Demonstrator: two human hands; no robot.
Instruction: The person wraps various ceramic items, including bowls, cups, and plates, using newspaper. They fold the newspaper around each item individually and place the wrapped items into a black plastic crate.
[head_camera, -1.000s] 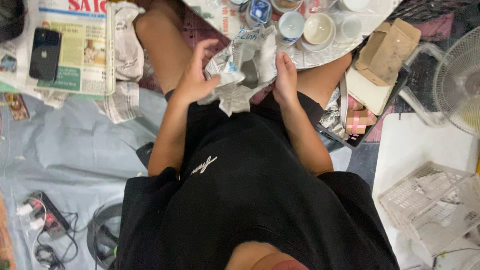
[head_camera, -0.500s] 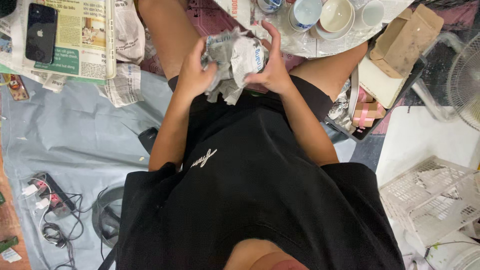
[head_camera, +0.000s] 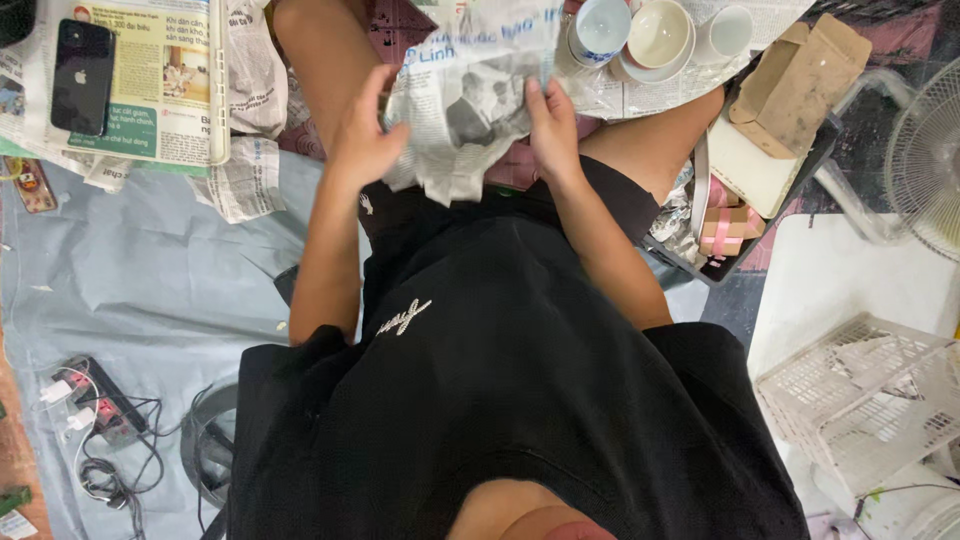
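Note:
I am sitting on the floor, looking down past my black shirt. A crumpled sheet of newspaper (head_camera: 470, 110) hangs spread between my hands over my lap. My left hand (head_camera: 365, 140) grips its left edge and my right hand (head_camera: 550, 125) pinches its right edge. Just beyond the sheet, several white ceramic cups (head_camera: 655, 35) stand on more newspaper near my right knee. Whatever lies behind the sheet is hidden.
A black phone (head_camera: 82, 75) lies on a stack of newspapers (head_camera: 160, 90) at the upper left. A cardboard box (head_camera: 800, 85) and a fan (head_camera: 925, 150) sit at the right, a white plastic basket (head_camera: 860, 400) lower right, a power strip (head_camera: 95, 405) lower left.
The newspaper was bunched into a tight wad between my hands; now it is pulled open into a flatter sheet, with my hands farther apart on its edges.

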